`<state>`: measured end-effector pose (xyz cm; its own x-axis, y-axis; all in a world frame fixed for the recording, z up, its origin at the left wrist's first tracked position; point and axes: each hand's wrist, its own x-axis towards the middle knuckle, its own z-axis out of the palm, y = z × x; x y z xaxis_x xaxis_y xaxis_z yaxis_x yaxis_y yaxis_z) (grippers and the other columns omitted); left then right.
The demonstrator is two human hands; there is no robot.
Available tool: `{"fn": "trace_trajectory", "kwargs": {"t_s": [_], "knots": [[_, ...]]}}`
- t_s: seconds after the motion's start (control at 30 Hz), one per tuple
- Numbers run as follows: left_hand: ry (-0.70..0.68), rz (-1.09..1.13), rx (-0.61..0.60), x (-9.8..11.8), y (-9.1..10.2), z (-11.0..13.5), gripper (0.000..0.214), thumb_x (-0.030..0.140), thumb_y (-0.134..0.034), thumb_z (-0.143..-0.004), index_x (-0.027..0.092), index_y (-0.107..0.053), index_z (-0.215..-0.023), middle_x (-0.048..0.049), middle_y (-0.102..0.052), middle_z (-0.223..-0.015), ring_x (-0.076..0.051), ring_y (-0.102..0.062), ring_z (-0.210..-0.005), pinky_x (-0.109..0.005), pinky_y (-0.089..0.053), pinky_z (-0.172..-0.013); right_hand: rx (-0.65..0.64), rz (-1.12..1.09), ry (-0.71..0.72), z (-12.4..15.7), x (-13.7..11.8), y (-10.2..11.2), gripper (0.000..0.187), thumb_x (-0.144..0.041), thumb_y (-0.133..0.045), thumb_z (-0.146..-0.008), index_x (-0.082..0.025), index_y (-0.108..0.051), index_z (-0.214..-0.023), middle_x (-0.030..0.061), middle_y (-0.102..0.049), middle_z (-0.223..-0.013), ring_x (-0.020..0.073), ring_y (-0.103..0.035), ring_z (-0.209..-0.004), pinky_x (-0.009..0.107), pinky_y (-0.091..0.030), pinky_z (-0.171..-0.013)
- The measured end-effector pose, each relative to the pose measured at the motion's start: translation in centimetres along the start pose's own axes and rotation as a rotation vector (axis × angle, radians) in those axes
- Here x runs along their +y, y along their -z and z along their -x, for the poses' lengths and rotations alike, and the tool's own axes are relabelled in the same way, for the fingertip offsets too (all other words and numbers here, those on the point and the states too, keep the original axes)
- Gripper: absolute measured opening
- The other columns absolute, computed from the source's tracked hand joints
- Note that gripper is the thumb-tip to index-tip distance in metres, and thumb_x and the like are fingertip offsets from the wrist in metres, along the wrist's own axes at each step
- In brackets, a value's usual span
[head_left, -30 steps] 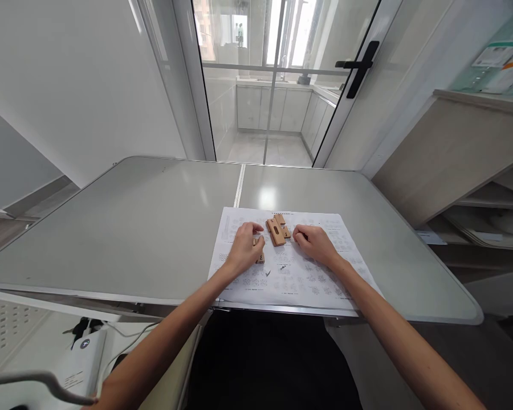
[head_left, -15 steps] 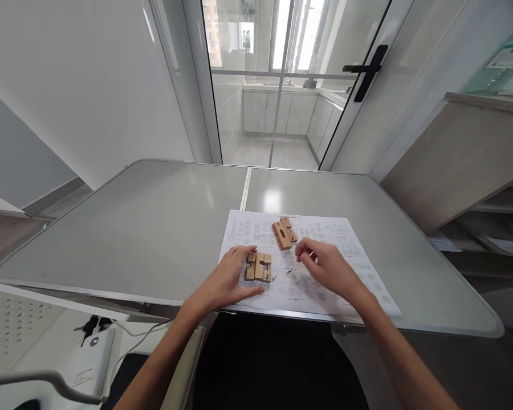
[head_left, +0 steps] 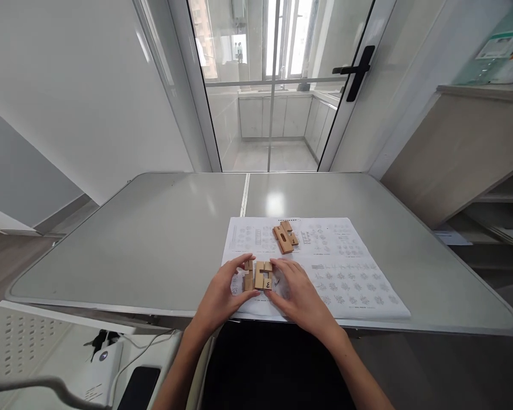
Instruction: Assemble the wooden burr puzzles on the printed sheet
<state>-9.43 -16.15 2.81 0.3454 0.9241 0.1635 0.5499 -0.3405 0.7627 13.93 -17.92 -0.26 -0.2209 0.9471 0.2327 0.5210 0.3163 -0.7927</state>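
Left hand [head_left: 220, 296] and right hand [head_left: 297, 293]: fingers clamped on wooden blocks [head_left: 260, 275] between the fingertips, partly fitted together, on printed sheet [head_left: 350, 267]. Second block pair [head_left: 285, 237] lies beyond fingertips, well apart, not yet joined.

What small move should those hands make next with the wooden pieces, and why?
Probably slide the near wooden puzzle pieces together. The left hand and right hand grip them from either side on the printed sheet, and a narrow gap seems to part them.
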Motion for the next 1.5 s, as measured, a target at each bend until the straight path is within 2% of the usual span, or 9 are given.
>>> {"fn": "trace_trajectory", "kwargs": {"t_s": [0.17, 0.33, 0.43, 0.6, 0.73, 0.93, 1.1, 1.33, 1.5], "knots": [[0.038, 0.092, 0.037, 0.8, -0.8, -0.2, 0.073, 0.031, -0.084, -0.087, 0.033, -0.049, -0.151, -0.0073, -0.064, -0.149, -0.023, -0.066, -0.108, -0.037, -0.054, -0.094, 0.071, -0.14, -0.053, 0.7, -0.1, 0.5, 0.059, -0.031, -0.074, -0.094, -0.03, -0.053, -0.15, 0.0099, -0.058, -0.147, 0.0301, -0.063, -0.13, 0.051, -0.055, -0.112], [0.107, 0.269, -0.003, 0.6, -0.9, -0.1, 0.067, 0.036, -0.089, -0.082, 0.027, -0.058, -0.141, -0.0098, -0.068, -0.142, -0.025, -0.067, -0.111, -0.04, -0.052, -0.098, 0.071, -0.211, 0.047, 0.7, -0.4, 1.2, 0.056, -0.023, -0.073, -0.092, -0.031, -0.057, -0.145, 0.0082, -0.059, -0.147, 0.0278, -0.062, -0.13, 0.044, -0.059, -0.105], [0.128, 0.378, -0.05, 0.1, -0.6, -0.1, 0.077, 0.037, -0.093, -0.078, 0.026, -0.056, -0.144, -0.01, -0.07, -0.135, -0.027, -0.066, -0.116, -0.044, -0.051, -0.105, -0.004, -0.258, 0.117, 0.6, -1.0, 1.4, 0.062, -0.02, -0.072, -0.092, -0.034, -0.054, -0.15, 0.0062, -0.061, -0.15, 0.0271, -0.061, -0.135, 0.044, -0.058, -0.107], [0.132, 0.565, -0.182, 0.0, 0.3, 0.1, 0.107, 0.031, -0.097, -0.074, 0.034, -0.034, -0.161, -0.0093, -0.065, -0.143, -0.025, -0.066, -0.122, -0.047, -0.048, -0.115, -0.099, -0.209, 0.217, 0.0, -2.6, 2.1, 0.07, -0.01, -0.066, -0.093, -0.036, -0.05, -0.156, 0.0042, -0.058, -0.155, 0.0254, -0.054, -0.145, 0.047, -0.05, -0.12], [0.129, 0.584, -0.269, 0.1, 0.8, 0.6, 0.107, 0.031, -0.097, -0.074, 0.033, -0.037, -0.162, -0.0117, -0.065, -0.145, -0.03, -0.063, -0.133, -0.049, -0.046, -0.119, -0.211, -0.175, 0.35, -1.0, -3.9, 3.8, 0.077, -0.005, -0.064, -0.092, -0.037, -0.048, -0.16, 0.0032, -0.061, -0.152, 0.0246, -0.054, -0.143, 0.047, -0.05, -0.12], [0.134, 0.595, -0.355, -0.2, 1.2, 1.0, 0.116, 0.03, -0.101, -0.067, 0.033, -0.037, -0.164, -0.0136, -0.06, -0.155, -0.034, -0.058, -0.143, -0.052, -0.042, -0.124, -0.487, -0.13, 0.403, -2.4, -4.7, 5.8, 0.08, -0.01, -0.074, -0.093, -0.042, -0.048, -0.161, -0.0011, -0.065, -0.15, 0.0242, -0.055, -0.14, 0.047, -0.051, -0.118], [0.116, 0.595, -0.385, 0.0, 1.3, 0.9, 0.121, 0.028, -0.102, -0.065, 0.032, -0.037, -0.166, -0.0152, -0.057, -0.159, -0.036, -0.056, -0.146, -0.054, -0.043, -0.125, -0.567, -0.093, 0.419, -3.0, -5.9, 6.4, 0.079, -0.004, -0.07, -0.091, -0.039, -0.052, -0.159, -0.0002, -0.066, -0.148, 0.0218, -0.059, -0.134, 0.04, -0.056, -0.112], [0.062, 0.585, -0.378, 0.3, 1.1, 0.9, 0.117, 0.021, -0.101, -0.064, 0.036, -0.043, -0.164, -0.0108, -0.053, -0.164, -0.036, -0.052, -0.151, -0.053, -0.042, -0.127, -0.661, 0.019, 0.439, -3.7, -7.1, 7.0, 0.068, -0.005, -0.065, -0.092, -0.034, -0.058, -0.154, 0.0023, -0.065, -0.148, 0.0236, -0.06, -0.137, 0.041, -0.056, -0.111], [0.027, 0.593, -0.405, 0.6, 1.0, 0.7, 0.118, 0.023, -0.102, -0.064, 0.035, -0.042, -0.165, -0.0121, -0.046, -0.169, -0.039, -0.044, -0.156, -0.059, -0.034, -0.131, -0.708, 0.139, 0.483, -3.7, -7.7, 6.4, 0.064, -0.001, -0.063, -0.088, -0.032, -0.065, -0.143, 0.0035, -0.07, -0.133, 0.0252, -0.064, -0.124, 0.042, -0.057, -0.107]]}}
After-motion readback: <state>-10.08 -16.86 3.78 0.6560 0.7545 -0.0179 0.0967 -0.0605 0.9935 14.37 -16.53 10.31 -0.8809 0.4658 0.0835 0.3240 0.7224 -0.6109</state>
